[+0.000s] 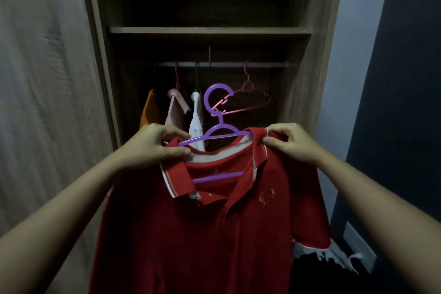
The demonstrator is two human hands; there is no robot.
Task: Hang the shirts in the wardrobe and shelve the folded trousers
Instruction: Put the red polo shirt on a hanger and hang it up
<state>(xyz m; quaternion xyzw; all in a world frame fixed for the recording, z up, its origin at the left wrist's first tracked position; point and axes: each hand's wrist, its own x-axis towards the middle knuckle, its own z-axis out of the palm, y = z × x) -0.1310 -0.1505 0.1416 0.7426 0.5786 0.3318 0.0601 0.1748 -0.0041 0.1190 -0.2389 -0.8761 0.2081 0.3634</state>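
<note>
Shirt (214,234): held up before wardrobe (210,30), not yet hung; settle both shoulders level on hanger (221,120) arms before lifting. Red polo, white-edged collar, gold crest.
Left hand (152,145): grip pinches collar and hanger end.
Right hand (291,145): grip pinches far shoulder.
Hanger: purple, hook upright.
Rail (226,64): gap left of pink hanger (247,83) suits hook.

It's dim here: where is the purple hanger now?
Centre of the head view: the purple hanger sits in the neck of the red polo shirt, between the left hand and right hand, below the wardrobe rail.
</note>
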